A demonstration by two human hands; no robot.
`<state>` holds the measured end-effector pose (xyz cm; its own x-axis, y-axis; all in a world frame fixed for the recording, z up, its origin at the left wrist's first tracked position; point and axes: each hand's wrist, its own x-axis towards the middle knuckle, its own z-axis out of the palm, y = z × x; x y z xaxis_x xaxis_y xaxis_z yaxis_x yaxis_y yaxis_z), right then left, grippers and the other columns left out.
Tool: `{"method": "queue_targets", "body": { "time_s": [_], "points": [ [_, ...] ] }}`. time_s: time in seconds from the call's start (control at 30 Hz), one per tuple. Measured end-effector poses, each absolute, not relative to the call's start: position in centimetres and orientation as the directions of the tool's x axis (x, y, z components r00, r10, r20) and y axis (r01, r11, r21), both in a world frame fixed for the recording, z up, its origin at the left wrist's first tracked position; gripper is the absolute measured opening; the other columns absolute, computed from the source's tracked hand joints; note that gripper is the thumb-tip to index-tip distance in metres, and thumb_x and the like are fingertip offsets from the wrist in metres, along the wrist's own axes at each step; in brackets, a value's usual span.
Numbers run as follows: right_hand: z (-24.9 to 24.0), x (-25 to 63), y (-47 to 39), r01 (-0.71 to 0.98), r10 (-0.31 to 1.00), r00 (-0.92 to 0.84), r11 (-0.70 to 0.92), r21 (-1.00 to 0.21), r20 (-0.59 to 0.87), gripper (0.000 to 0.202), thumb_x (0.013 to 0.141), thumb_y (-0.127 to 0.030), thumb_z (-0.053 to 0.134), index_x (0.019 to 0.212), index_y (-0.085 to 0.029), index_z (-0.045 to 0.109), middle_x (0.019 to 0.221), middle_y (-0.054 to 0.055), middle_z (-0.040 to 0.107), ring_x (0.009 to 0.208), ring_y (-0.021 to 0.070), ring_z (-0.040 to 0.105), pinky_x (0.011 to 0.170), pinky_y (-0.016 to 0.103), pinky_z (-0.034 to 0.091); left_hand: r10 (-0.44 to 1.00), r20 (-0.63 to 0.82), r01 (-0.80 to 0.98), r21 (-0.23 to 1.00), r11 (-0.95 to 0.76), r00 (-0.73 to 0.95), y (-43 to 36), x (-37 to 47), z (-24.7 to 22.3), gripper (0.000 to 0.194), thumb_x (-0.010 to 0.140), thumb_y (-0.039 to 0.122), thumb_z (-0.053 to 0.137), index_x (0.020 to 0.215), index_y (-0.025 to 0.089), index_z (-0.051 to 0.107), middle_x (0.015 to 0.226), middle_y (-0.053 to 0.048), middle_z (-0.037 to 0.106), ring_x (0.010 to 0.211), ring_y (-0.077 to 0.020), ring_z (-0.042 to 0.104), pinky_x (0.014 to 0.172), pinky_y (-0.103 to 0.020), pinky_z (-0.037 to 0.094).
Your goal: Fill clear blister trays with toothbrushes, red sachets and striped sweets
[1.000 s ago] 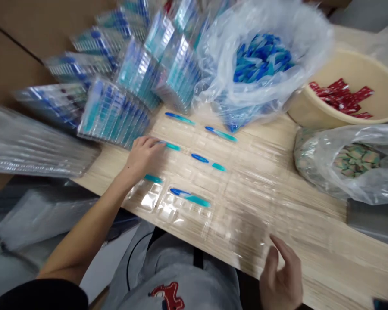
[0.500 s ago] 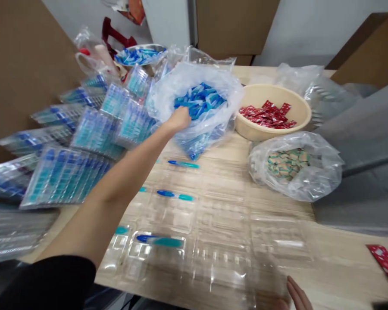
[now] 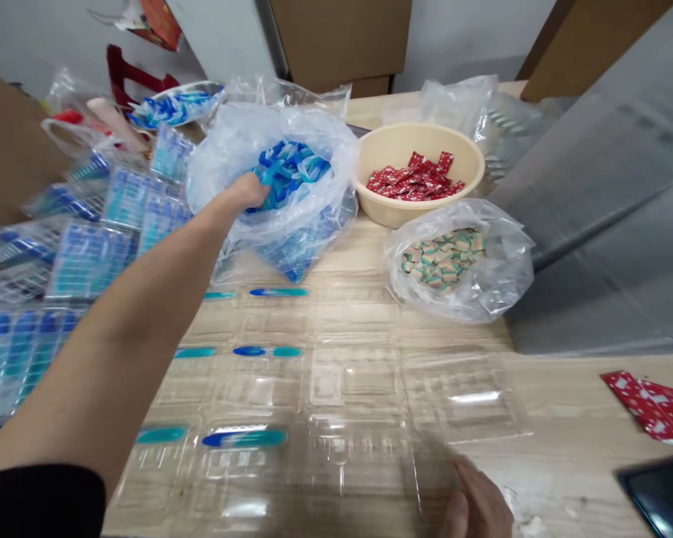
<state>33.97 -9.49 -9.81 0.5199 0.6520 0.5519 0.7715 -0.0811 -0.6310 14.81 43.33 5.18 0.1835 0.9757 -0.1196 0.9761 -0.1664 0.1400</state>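
Observation:
My left hand (image 3: 251, 191) reaches into a clear plastic bag (image 3: 224, 149) of small blue-and-teal pieces (image 3: 294, 168); its fingers are closed among them, and what they grip is hidden. Clear plastic trays (image 3: 353, 373) cover the table in front of me. Several trays at the left hold one blue-and-teal pen-shaped item (image 3: 244, 438) each, while those towards the right hold none. At the bottom edge, beside the trays, is my right hand (image 3: 479, 501), blurred, with thumb and fingers apart and nothing visible between them.
Stacked filled packs (image 3: 90, 258) stand at the left. A cream basin (image 3: 420, 134) holds red packets, with a bag (image 3: 505, 269) of small striped pieces before it. Red packets (image 3: 650, 407) and a dark device (image 3: 662, 493) lie at the right, below a grey covered object (image 3: 606, 284).
The view has shifted right, so the bags and trays appear further left. My left hand reaches further among the blue pieces. More of my right hand shows.

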Motion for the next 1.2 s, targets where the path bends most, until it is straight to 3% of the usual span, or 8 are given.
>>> {"method": "queue_targets", "body": {
  "time_s": [0.2, 0.33, 0.43, 0.6, 0.73, 0.97, 1.1, 1.2],
  "points": [
    [-10.5, 34.9, -9.7, 0.826, 0.676, 0.436, -0.039, -0.562, 0.594, 0.034, 0.08, -0.007, 0.053, 0.113, -0.016, 0.06, 0.096, 0.011, 0.064, 0.088, 0.0243, 0.061, 0.072, 0.038, 0.048, 0.99, -0.076, 0.931, 0.356, -0.083, 0.117, 40.9, 14.8, 6.5, 0.036, 0.097, 0.02, 0.028, 0.094, -0.004, 0.055, 0.085, -0.014, 0.067, 0.056, -0.0085, 0.053, 0.063, -0.026, 0.049],
    [-10.6, 34.9, -9.9, 0.832, 0.687, 0.442, -0.073, -0.55, 0.577, 0.03, 0.083, -0.012, 0.052, 0.112, -0.015, 0.059, 0.097, 0.012, 0.064, 0.089, 0.0246, 0.061, 0.073, 0.038, 0.049, 0.974, 0.205, 0.879, 0.44, -0.182, 0.099, 38.4, 14.5, 7.7, 0.027, 0.098, 0.025, 0.033, 0.107, 0.006, 0.05, 0.091, -0.005, 0.066, 0.06, -0.0073, 0.05, 0.064, -0.021, 0.044],
    [-10.4, 34.6, -9.6, 0.818, 0.681, 0.457, -0.069, -0.572, 0.572, 0.028, 0.084, -0.014, 0.052, 0.111, -0.015, 0.06, 0.097, 0.012, 0.064, 0.089, 0.0247, 0.061, 0.074, 0.039, 0.049, 0.919, 0.376, 0.756, 0.565, -0.331, 0.122, 35.5, 14.0, 9.5, 0.015, 0.093, 0.021, 0.045, 0.084, 0.013, 0.054, 0.072, 0.002, 0.062, 0.056, -0.0067, 0.048, 0.06, -0.02, 0.039],
    [-9.9, 34.1, -9.0, 0.787, 0.603, 0.53, -0.089, -0.611, 0.596, 0.026, 0.084, -0.01, 0.052, 0.108, -0.015, 0.062, 0.096, 0.012, 0.065, 0.089, 0.0249, 0.061, 0.076, 0.041, 0.047, 0.959, 0.192, 0.239, 0.941, -0.241, 0.208, 28.0, 13.2, 12.3, 0.019, 0.088, 0.011, 0.045, 0.07, 0.014, 0.053, 0.057, 0.002, 0.056, 0.044, -0.0087, 0.048, 0.043, -0.022, 0.036],
    [-8.2, 33.6, -8.3, 0.827, 0.586, 0.459, -0.008, -0.562, 0.667, 0.03, 0.084, -0.008, 0.052, 0.112, -0.016, 0.06, 0.096, 0.011, 0.065, 0.091, 0.0243, 0.06, 0.083, 0.046, 0.046, 0.901, 0.065, -0.031, 0.998, -0.057, 0.429, 20.5, 12.8, 13.0, 0.02, 0.081, 0.024, 0.052, 0.065, 0.014, 0.057, 0.056, -0.001, 0.057, 0.041, -0.0101, 0.05, 0.04, -0.024, 0.038],
    [1.7, 27.9, -3.5, 0.451, 0.767, 0.491, 0.183, -0.874, 0.413, 0.028, 0.092, -0.02, 0.049, 0.118, -0.024, 0.058, 0.11, 0.007, 0.068, 0.103, 0.0205, 0.063, 0.086, 0.038, 0.053, 0.793, -0.135, 0.055, 0.99, 0.127, 0.594, 11.1, 11.8, 11.7, 0.029, 0.076, 0.043, 0.057, 0.056, 0.022, 0.053, 0.051, 0.0, 0.054, 0.036, -0.0105, 0.044, 0.036, -0.028, 0.034],
    [4.9, 24.8, -1.1, 0.114, 0.779, 0.507, 0.365, -0.924, 0.37, 0.031, 0.095, -0.031, 0.044, 0.126, -0.026, 0.049, 0.115, 0.007, 0.067, 0.107, 0.0198, 0.064, 0.089, 0.041, 0.054, 0.72, -0.213, 0.156, 0.977, 0.146, 0.661, 8.0, 11.8, 9.6, 0.035, 0.08, 0.047, 0.053, 0.057, 0.022, 0.046, 0.046, 0.004, 0.045, 0.034, -0.007, 0.032, 0.035, -0.025, 0.023],
    [5.5, 24.0, -1.1, -0.048, 0.784, 0.531, 0.407, -0.912, 0.322, 0.021, 0.096, -0.031, 0.042, 0.112, -0.024, 0.055, 0.095, 0.004, 0.071, 0.092, 0.0181, 0.068, 0.083, 0.04, 0.056, 0.686, -0.232, 0.172, 0.973, 0.157, 0.69, 6.4, 11.4, 8.5, 0.025, 0.08, 0.046, 0.055, 0.073, 0.022, 0.05, 0.048, 0.008, 0.036, 0.04, -0.0067, 0.028, 0.039, -0.023, 0.021]
  ]
}}
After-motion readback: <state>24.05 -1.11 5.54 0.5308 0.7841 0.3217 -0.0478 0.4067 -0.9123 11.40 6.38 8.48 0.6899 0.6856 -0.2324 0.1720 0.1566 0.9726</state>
